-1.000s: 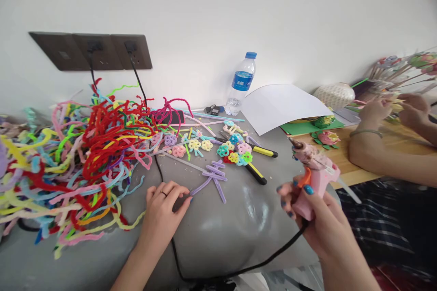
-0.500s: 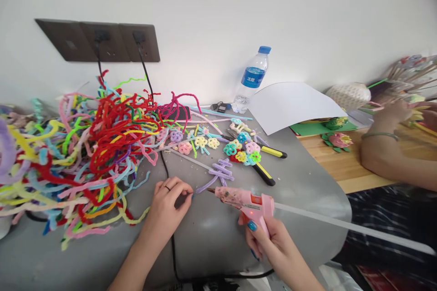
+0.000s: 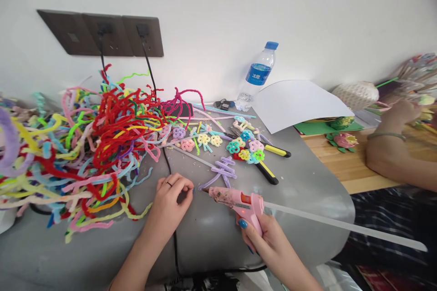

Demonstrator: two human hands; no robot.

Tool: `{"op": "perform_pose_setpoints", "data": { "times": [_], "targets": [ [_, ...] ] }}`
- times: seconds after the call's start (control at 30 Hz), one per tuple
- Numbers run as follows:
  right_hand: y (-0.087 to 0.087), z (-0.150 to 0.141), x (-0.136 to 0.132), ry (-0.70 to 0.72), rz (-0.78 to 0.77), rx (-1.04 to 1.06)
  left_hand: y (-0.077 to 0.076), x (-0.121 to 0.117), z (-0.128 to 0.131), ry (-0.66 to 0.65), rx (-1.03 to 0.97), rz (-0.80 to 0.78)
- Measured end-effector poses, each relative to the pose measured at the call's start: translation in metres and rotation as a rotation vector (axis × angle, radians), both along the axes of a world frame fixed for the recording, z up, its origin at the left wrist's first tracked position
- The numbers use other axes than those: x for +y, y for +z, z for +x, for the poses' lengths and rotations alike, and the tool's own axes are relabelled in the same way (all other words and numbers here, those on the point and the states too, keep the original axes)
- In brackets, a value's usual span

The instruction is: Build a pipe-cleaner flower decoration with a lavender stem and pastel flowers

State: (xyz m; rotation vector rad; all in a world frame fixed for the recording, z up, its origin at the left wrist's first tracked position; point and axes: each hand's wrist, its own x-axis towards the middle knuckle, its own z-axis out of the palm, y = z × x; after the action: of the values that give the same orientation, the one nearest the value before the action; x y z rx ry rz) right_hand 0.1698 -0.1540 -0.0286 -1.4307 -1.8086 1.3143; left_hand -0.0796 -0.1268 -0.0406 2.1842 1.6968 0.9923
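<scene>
My right hand [image 3: 262, 236] is wrapped round the handle of a pink hot glue gun [image 3: 235, 198], a long clear glue stick [image 3: 341, 223] jutting from its back. The gun's dark nozzle points left, close to my left fingertips. My left hand [image 3: 174, 198] rests low over the table with thumb and forefinger pinched together; whatever is between them is too small to make out. Just beyond those fingertips lies the end of a purple pipe-cleaner piece [image 3: 223, 170], made of a stem with crossing strips. Small pipe-cleaner flowers [image 3: 246, 145] in several colours lie behind it.
A large tangle of pipe cleaners [image 3: 112, 141] covers the left side. Yellow-and-black-handled pliers [image 3: 268, 173] lie under the flowers. A water bottle [image 3: 258, 75] leans at the wall beside white paper [image 3: 300, 102]. Another person's arm [image 3: 392, 145] is over the wooden table [image 3: 327, 163] at right.
My right hand has swung the glue gun leftward and down, turning its nozzle from upward to left, near my left fingertips. My left hand stays pinched. The view has shifted slightly.
</scene>
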Motion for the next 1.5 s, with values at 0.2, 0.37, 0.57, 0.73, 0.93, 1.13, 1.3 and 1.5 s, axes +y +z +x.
{"op": "perform_pose_setpoints", "data": {
  "times": [0.2,0.37,0.57,0.73,0.93,1.13,1.3,1.5],
  "targets": [
    [0.000,0.000,0.002,-0.003,0.026,-0.007,-0.001,0.000,0.000,-0.006,-0.002,-0.004],
    [0.001,0.004,0.002,-0.028,0.051,-0.013,0.000,0.000,0.000,-0.011,-0.009,-0.004],
    [0.005,0.006,0.005,-0.057,0.003,-0.019,0.000,0.000,0.001,-0.005,-0.003,-0.011],
    [0.006,0.008,0.006,-0.083,-0.028,-0.030,0.001,0.000,0.001,0.003,0.012,-0.009],
    [0.007,0.011,0.007,-0.097,0.024,-0.028,0.001,0.001,0.001,0.000,0.020,0.006],
    [0.006,0.016,0.007,-0.134,0.040,-0.084,0.001,0.001,0.000,0.000,0.016,0.011],
    [0.004,0.018,0.008,-0.157,0.067,-0.081,0.001,0.000,0.001,0.010,0.031,-0.011],
    [0.002,0.019,0.009,-0.181,0.065,-0.089,0.000,0.000,0.001,0.013,0.023,0.007]
  ]
}}
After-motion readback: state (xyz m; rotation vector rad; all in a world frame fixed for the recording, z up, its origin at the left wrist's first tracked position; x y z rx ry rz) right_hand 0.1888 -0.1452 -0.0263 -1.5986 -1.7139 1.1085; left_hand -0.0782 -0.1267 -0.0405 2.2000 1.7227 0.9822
